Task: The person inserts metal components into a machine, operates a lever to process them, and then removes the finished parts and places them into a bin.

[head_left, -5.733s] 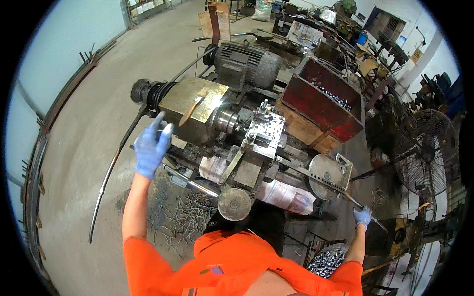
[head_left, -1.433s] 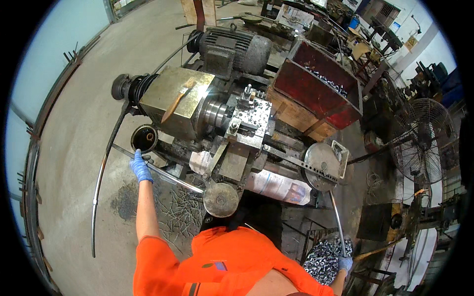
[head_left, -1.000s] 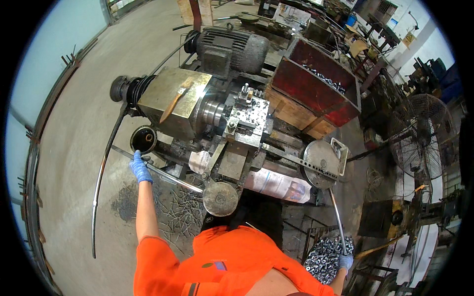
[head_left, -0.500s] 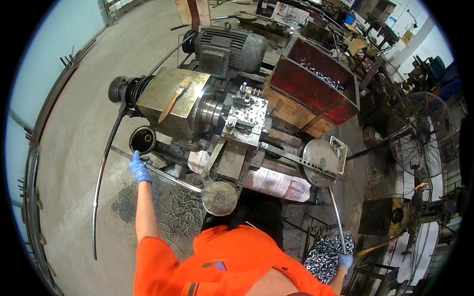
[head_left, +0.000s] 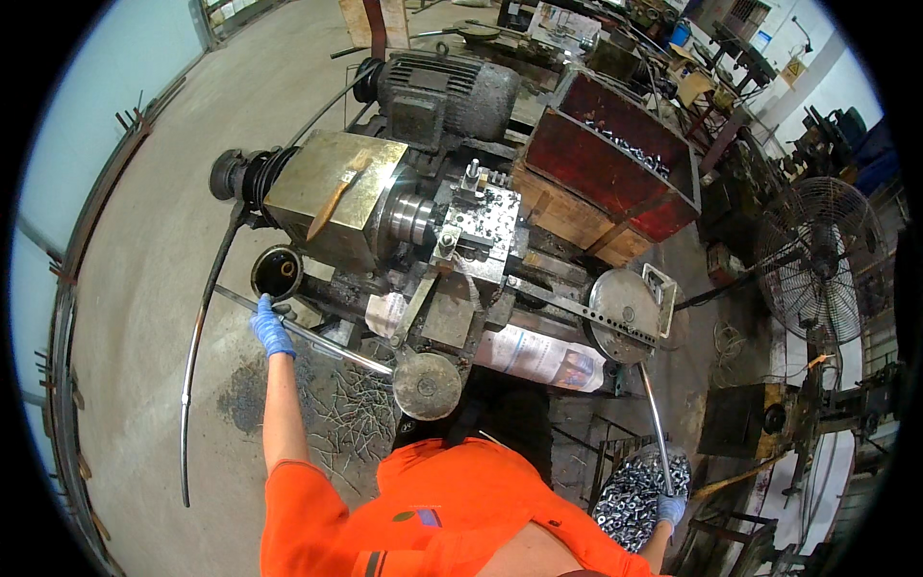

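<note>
My left hand [head_left: 272, 332], in a blue glove, is closed on the long metal lever [head_left: 336, 348] that slants out from a round metal disc [head_left: 427, 387]. Its fingertips are beside the rim of a dark round cup [head_left: 277, 273]. Far to the right, my right hand [head_left: 671, 508], gloved too, wraps round the lower end of a second steel lever [head_left: 656, 418] coming down from a larger disc [head_left: 627, 315]. Between them stands a small lathe with a shiny spindle chuck [head_left: 413, 219] and a speckled tool block [head_left: 483, 229]. Pale stringy shavings [head_left: 470, 277] hang at the block's near side.
A brush [head_left: 336, 197] lies on the brass-coloured headstock [head_left: 306, 168]. Behind is an electric motor [head_left: 447, 94]. A red bin [head_left: 615, 154] and a basket of small metal parts [head_left: 635, 490] stand to the right, with a fan [head_left: 817, 255] beyond. Shavings [head_left: 356, 418] litter the floor.
Pale stringy shavings have appeared at the near side of the tool block. Both hands keep their places on the levers.
</note>
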A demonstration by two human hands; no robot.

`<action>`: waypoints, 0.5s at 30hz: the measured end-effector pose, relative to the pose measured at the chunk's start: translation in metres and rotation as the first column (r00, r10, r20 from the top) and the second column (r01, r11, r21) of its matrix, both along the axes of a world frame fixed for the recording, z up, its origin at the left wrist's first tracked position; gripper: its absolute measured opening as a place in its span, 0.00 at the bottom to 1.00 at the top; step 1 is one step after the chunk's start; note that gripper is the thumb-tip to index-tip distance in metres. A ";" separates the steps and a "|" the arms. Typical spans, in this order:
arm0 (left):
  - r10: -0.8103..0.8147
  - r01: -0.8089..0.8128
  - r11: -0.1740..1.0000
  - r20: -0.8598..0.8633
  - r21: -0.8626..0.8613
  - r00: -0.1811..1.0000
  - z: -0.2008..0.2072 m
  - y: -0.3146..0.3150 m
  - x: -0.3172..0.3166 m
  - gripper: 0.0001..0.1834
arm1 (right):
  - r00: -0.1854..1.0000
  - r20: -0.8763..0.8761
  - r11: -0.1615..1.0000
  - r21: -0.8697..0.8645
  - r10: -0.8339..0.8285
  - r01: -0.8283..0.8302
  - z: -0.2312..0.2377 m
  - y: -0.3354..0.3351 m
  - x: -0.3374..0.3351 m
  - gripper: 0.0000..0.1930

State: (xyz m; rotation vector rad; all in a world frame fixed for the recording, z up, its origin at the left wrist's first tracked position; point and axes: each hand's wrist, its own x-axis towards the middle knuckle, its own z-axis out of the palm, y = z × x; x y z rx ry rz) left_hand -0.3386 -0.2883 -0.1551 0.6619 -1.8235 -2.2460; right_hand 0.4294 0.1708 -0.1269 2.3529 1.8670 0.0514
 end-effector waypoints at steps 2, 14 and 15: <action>-0.004 0.004 1.000 0.002 -0.008 1.000 0.001 0.001 0.000 0.16 | 0.999 0.021 0.998 -0.057 -0.040 0.041 -0.005 0.003 0.009 0.24; -0.006 0.006 1.000 -0.007 -0.007 1.000 0.003 0.001 0.001 0.15 | 1.000 0.007 1.000 -0.001 -0.012 0.012 -0.014 -0.001 0.013 0.21; -0.007 0.007 1.000 -0.012 -0.003 1.000 0.002 0.000 0.001 0.15 | 1.000 -0.003 1.000 0.014 -0.022 0.022 -0.013 -0.002 0.009 0.21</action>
